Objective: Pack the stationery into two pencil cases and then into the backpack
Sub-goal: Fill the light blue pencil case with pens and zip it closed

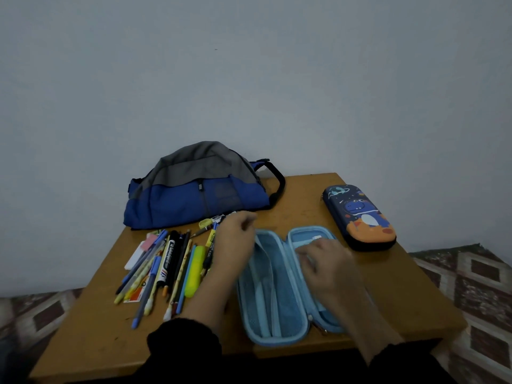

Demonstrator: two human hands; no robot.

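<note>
A light blue pencil case (266,297) lies open on the wooden table (302,200), both halves showing. My right hand (324,261) rests on its right half, fingers curled at the inner pocket. My left hand (235,236) hovers at the case's upper left edge, fingers loosely bent above the pile; what it holds is unclear. A pile of pens, pencils and markers (166,267) lies to the left, with a yellow highlighter (195,270). A second, dark blue dinosaur pencil case (360,217) lies zipped at the right. The blue and grey backpack (194,189) lies at the back.
The table is small, with its front edge just below my sleeves and its right edge close to the dinosaur case. A patterned floor (471,286) shows on both sides. A plain wall stands right behind the backpack.
</note>
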